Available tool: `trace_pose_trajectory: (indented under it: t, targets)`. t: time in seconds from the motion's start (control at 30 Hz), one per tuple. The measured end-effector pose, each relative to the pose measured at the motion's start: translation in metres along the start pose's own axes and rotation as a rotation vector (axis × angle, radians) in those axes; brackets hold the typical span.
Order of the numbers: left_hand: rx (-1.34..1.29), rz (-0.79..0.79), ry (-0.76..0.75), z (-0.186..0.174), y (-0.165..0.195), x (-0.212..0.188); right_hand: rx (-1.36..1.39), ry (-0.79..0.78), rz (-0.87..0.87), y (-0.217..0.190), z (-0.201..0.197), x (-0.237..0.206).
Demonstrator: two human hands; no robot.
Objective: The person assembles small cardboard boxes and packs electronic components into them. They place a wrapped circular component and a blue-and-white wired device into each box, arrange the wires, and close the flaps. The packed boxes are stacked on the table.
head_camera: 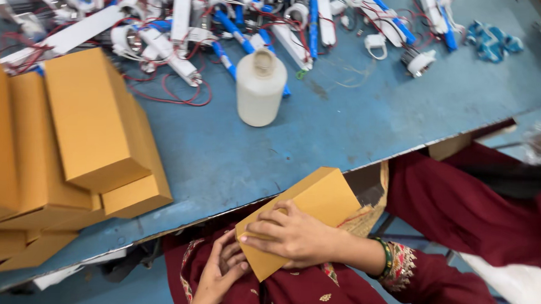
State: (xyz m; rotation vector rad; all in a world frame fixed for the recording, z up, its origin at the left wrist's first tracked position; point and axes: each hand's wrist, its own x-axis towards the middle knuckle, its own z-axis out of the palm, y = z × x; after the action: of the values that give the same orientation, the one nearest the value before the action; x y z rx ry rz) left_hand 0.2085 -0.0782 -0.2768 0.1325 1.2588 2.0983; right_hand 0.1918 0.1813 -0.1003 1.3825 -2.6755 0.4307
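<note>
I had the box (307, 211) pinned on my lap, right hand (294, 235) fingers spread flat over it, left hand (219, 274) cupping its lower corner; it looked like light, stiff, crushable card, best gripped along the edges.

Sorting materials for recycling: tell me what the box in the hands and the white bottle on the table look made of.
The box looks like thin matte cardboard in mustard yellow: flat panels, sharp folded edges. The right hand and left hand grip it. The white bottle seems to be dull, opaque plastic with soft rounded shoulders, though that is a guess.

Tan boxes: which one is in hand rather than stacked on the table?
The tan box over the lap, gripped by both hands; the other boxes sit piled at the table's left.
</note>
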Motion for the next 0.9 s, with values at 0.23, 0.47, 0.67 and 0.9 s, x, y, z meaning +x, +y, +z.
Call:
trace_pose_trajectory:
  t: [0.23,0.47,0.67,0.9]
  targets:
    - [0.006,-0.022,-0.013,-0.023,-0.026,0.002,-0.082,0.065,-0.065,-0.009,0.010,-0.002]
    - [-0.136,-0.190,0.370,-0.032,-0.038,0.034,-0.011,0.054,-0.010,-0.014,0.024,-0.005]
    - [0.205,0.166,0.380,-0.019,-0.038,0.046,-0.042,0.097,-0.008,-0.010,0.035,-0.013]
    - [0.360,0.413,0.338,-0.014,-0.039,0.051,0.011,0.065,0.012,-0.011,0.036,-0.012]
